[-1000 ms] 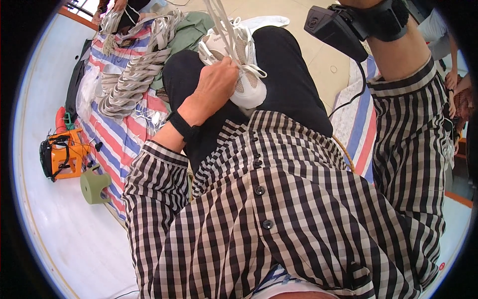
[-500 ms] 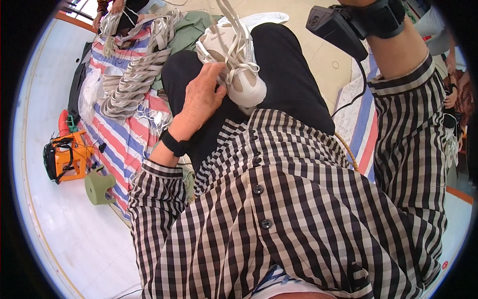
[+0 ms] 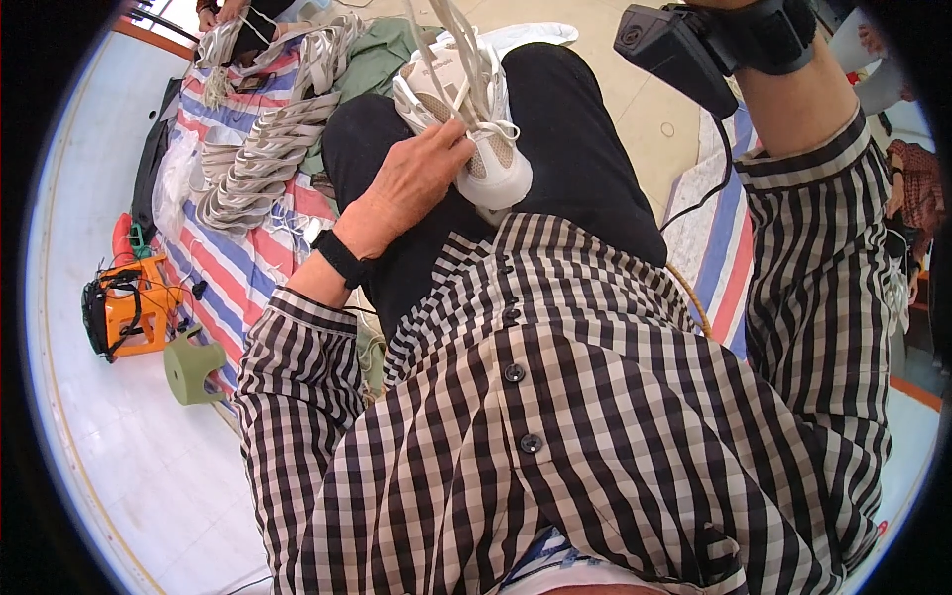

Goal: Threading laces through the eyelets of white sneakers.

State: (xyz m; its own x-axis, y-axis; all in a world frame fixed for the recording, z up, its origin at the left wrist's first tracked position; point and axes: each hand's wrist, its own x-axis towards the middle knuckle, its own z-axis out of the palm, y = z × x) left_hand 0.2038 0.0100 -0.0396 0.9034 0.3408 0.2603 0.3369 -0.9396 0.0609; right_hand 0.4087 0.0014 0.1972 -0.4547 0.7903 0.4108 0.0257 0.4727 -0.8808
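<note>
A beige and white lace-up sneaker rests on my lap between my thighs, its toe toward me. My left hand reaches over its side, fingers bent together in a pinch at a shoelace over the tongue. The fingertips are partly hidden behind the knuckles. Long loose lace strands rise from the shoe and run out of the top edge. My right forearm is raised at the upper right with a black strapped device on it; the right hand lies beyond the frame.
Beige bundled laces are heaped on a striped sheet at the left. An orange stool and a green stool stand beside it. Another person's hands hold laces at the far left. A black cable hangs from the device.
My left hand has moved right and inward over the shoe, its fingers drawn together at the lacing. The shoe and my raised right forearm have hardly moved.
</note>
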